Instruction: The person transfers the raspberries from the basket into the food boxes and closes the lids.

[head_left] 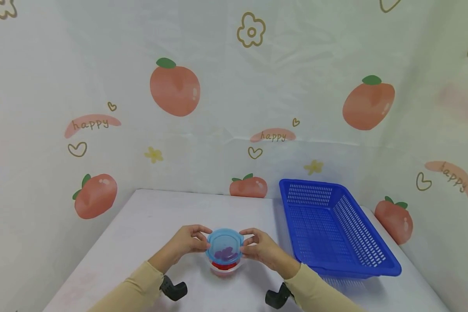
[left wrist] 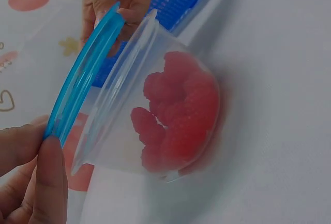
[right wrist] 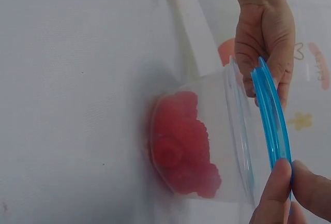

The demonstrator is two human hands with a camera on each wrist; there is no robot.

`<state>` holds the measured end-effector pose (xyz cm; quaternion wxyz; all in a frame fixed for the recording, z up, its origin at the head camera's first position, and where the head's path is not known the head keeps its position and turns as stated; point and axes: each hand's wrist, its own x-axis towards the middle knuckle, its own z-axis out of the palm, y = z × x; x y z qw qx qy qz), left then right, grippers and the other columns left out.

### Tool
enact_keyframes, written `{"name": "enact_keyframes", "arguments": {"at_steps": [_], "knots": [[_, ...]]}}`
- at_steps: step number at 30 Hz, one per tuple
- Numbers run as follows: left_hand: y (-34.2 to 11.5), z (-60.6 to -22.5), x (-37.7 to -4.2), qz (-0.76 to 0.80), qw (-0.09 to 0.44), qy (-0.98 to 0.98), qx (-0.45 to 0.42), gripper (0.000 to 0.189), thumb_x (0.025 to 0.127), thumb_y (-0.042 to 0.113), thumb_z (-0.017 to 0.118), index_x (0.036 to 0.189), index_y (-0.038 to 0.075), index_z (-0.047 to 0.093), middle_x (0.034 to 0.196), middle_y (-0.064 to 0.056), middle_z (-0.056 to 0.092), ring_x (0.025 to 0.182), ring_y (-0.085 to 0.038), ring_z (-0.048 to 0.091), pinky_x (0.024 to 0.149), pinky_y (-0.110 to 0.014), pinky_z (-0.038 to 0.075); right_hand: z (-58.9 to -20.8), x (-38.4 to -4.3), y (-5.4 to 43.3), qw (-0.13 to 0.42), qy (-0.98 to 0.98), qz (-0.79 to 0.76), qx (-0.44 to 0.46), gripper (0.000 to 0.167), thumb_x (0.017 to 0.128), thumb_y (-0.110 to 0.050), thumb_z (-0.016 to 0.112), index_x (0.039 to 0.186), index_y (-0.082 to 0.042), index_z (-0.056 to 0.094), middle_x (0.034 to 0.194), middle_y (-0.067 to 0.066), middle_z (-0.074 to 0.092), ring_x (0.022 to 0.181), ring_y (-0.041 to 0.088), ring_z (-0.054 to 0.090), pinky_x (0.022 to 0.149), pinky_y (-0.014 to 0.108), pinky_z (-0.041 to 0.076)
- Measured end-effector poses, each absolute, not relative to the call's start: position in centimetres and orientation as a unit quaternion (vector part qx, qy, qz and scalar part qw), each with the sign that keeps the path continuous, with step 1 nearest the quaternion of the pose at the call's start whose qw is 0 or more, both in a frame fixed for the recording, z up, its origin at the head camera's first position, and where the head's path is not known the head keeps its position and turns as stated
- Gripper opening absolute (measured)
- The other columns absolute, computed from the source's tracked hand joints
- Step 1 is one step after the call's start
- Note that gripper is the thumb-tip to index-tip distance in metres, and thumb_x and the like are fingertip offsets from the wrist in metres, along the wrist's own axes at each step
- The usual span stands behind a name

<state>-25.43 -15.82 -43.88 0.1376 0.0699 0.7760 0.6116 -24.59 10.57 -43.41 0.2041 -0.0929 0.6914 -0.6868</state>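
Note:
A round translucent blue lid is held level by its two sides, just above a clear plastic bowl. My left hand pinches the lid's left edge between thumb and fingers. On the opposite edge, my right hand pinches it the same way. Both wrist views show a narrow gap between lid and bowl rim. Red raspberries fill the lower part of the bowl, which stands on the white table. In the right wrist view the raspberries show through the bowl's wall.
A blue perforated plastic basket stands on the table to the right of the bowl. The white table meets a backdrop printed with fruit, hearts and flowers. A black wrist mount sits on each forearm.

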Motion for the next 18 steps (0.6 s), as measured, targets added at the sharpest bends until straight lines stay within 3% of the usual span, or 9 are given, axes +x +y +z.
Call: {"name": "enact_keyframes", "arguments": {"at_steps": [18], "knots": [[-15.30, -44.11, -24.98, 0.592, 0.126, 0.794, 0.056, 0.043, 0.076, 0.002, 0.078, 0.116, -0.004, 0.061, 0.081, -0.007, 0.058, 0.070, -0.014, 0.062, 0.071, -0.033, 0.060, -44.06, -24.38, 10.58, 0.202, 0.709, -0.670, -0.094, 0.054, 0.083, 0.006, 0.068, 0.131, 0.007, 0.044, 0.087, 0.004, 0.052, 0.072, 0.011, 0.059, 0.072, 0.028, 0.058]]}}
